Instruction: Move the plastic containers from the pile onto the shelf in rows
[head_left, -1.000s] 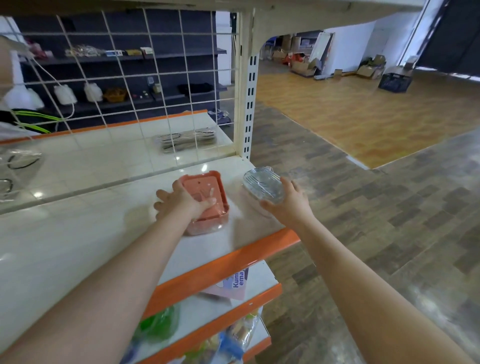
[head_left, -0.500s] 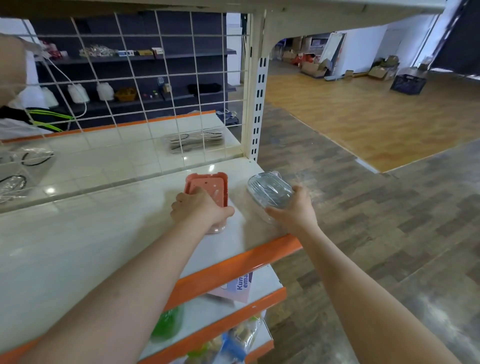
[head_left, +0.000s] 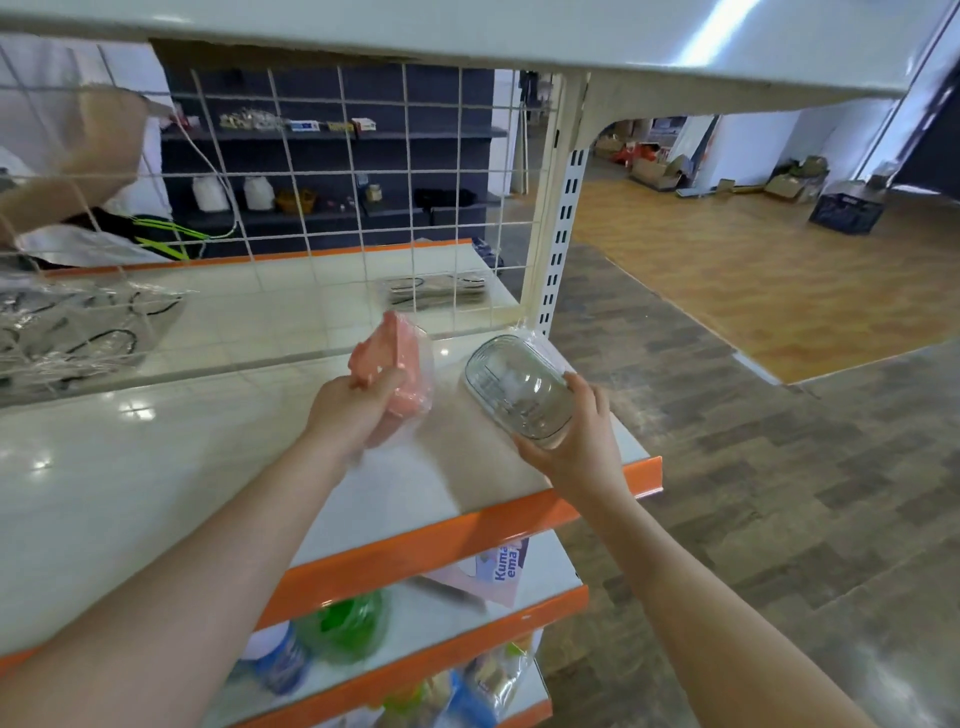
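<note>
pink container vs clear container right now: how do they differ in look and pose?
Colour: the pink container is opaque salmon pink with a clear wrap round it; the clear container is see-through with ribbed lines.
Pose: the pink one is tipped up on edge; the clear one is tilted, its broad face toward the camera.
Holder: the left hand grips the pink one, the right hand the clear one.
Shared: both are held over the shelf.

Over the shelf (head_left: 156, 467), the lidded container (head_left: 400, 364) in the left hand (head_left: 353, 410) sits left of the clear container (head_left: 519, 389) in the right hand (head_left: 582, 447), wire grid (head_left: 363, 208) behind.
</note>
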